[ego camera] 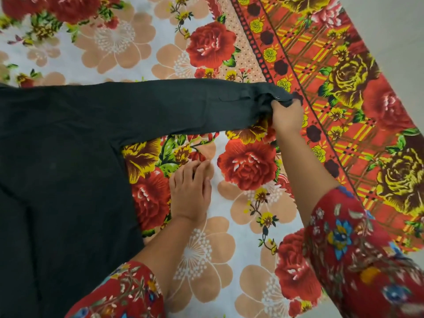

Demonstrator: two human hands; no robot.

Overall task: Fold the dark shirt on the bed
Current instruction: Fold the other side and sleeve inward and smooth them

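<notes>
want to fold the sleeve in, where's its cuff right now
In the head view the cuff is right of centre, gripped by the right hand, beside the orange patterned border of the bed cover.

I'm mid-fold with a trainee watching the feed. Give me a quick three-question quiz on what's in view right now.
1. True or false: the right hand grips the cuff of the dark shirt.
2. Multiple choice: the left hand rests on A) the shirt's body, B) the floral bedsheet, C) the cuff.
3. Short answer: has the sleeve been folded over the shirt's body yet?

Key: 1 true. 2 B; it lies on the sheet beside the shirt's edge, holding nothing. 3 no; the sleeve stretches out sideways, away from the body.
</notes>
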